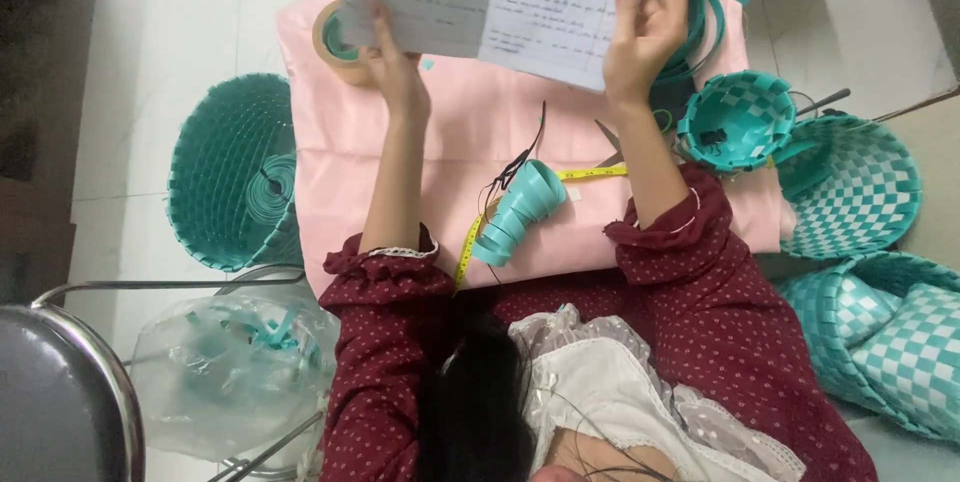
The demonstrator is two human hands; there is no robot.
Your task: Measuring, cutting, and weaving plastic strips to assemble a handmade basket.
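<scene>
Both hands hold an open notebook (500, 2) up over the far edge of the pink-covered counter (460, 122): left hand (392, 67) fingers clamped on its left page, right hand (645, 32) on the right (long axis crosswise, between them)

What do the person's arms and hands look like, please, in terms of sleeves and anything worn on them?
Both arms wear dark maroon sleeves dotted with tiny pale spots, pushed up towards the elbows, with gathered cuffs edged in narrow white lace trim. The forearms are bare below the cuffs. The left hand and right hand are bare, with no gloves, rings or watch visible.
</scene>
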